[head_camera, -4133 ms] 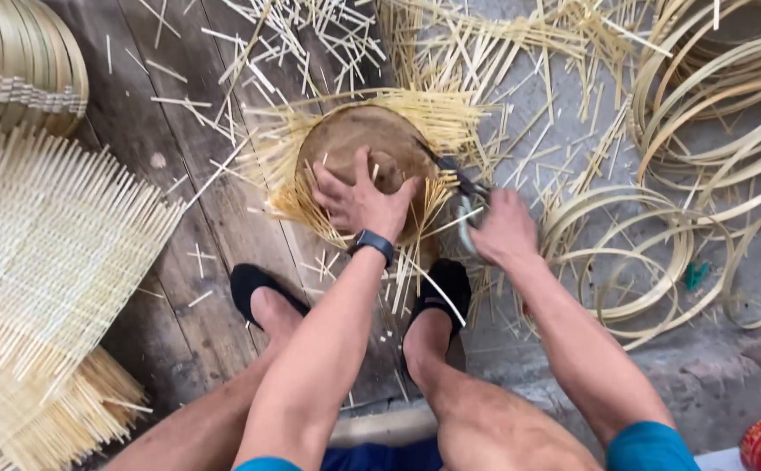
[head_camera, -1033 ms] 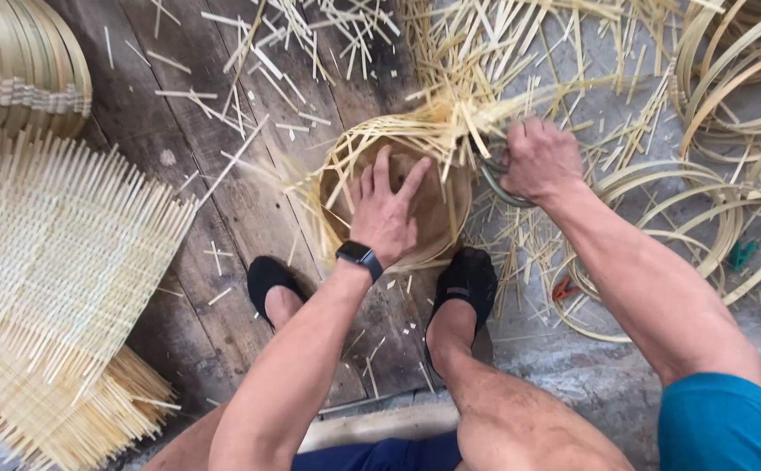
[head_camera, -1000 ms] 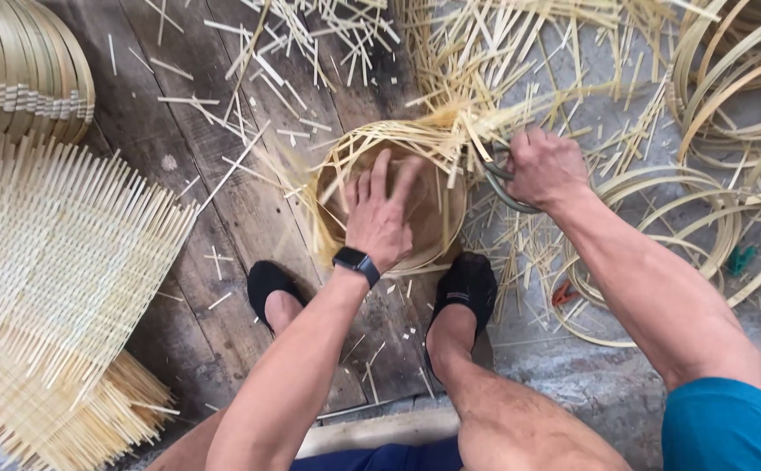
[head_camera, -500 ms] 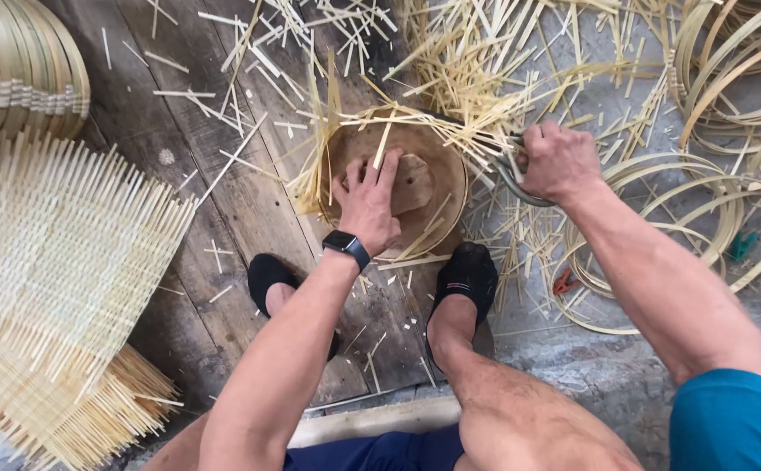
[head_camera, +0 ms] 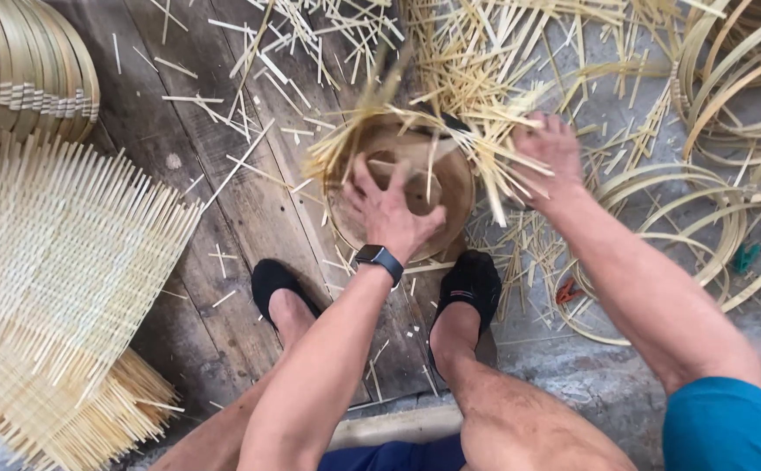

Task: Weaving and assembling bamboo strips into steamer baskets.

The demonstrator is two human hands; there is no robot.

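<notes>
I see my left hand (head_camera: 389,209) with fingers spread, pressing flat on the round woven basket (head_camera: 455,187) that sits on the plank floor (head_camera: 180,218) just ahead of my two black shoes (head_camera: 472,283). My right hand (head_camera: 550,157) is at the basket's right edge, its fingers curled among the loose bamboo strips (head_camera: 476,78) sticking out from the rim; I cannot tell exactly what they pinch. A flat woven mat (head_camera: 58,262) lies well to the left, and bamboo hoops (head_camera: 729,201) lie to the right.
</notes>
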